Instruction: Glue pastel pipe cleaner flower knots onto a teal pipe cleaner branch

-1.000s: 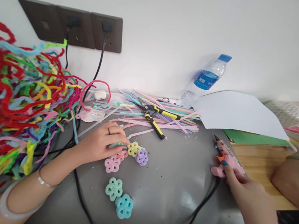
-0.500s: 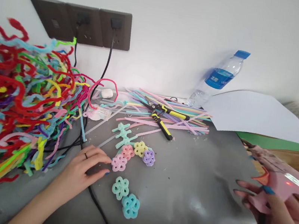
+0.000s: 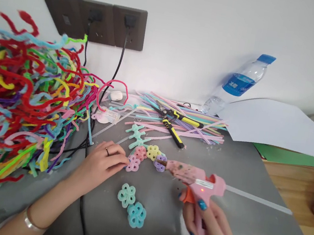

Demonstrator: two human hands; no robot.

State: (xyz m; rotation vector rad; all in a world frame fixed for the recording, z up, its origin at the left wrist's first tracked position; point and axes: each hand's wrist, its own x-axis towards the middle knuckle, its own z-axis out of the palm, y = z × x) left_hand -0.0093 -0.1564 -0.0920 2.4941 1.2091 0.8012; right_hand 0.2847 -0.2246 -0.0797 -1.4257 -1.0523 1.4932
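My right hand (image 3: 205, 224) is closed round the handle of a pink hot glue gun (image 3: 191, 178), its orange trigger (image 3: 189, 195) by the fingers. A pale glue stick (image 3: 260, 199) sticks out of the back. The nozzle is over or beside the purple pipe-cleaner flower (image 3: 160, 163). With its fingertips closed at the edge of a pink flower (image 3: 133, 163), my left hand (image 3: 108, 162) lies on the table; its thumb is hidden. A coral flower (image 3: 140, 153), a yellow flower (image 3: 153, 152) and a mint branched piece (image 3: 136, 135) adjoin it. Nearer me lie a mint flower (image 3: 126, 195) and a blue flower (image 3: 136, 215).
Tangled pipe cleaners (image 3: 24, 108) are heaped at left. Yellow-black pliers (image 3: 175, 126) rest on straight pastel stems (image 3: 146, 110). A water bottle (image 3: 241, 83) leans on the wall by white paper (image 3: 281, 125). A black cord (image 3: 81, 205) crosses the grey table (image 3: 169, 230).
My right hand has brought the glue gun from the far right to the flowers, its nozzle now pointing left. My left hand stays at the pink flower. The view has shifted slightly.
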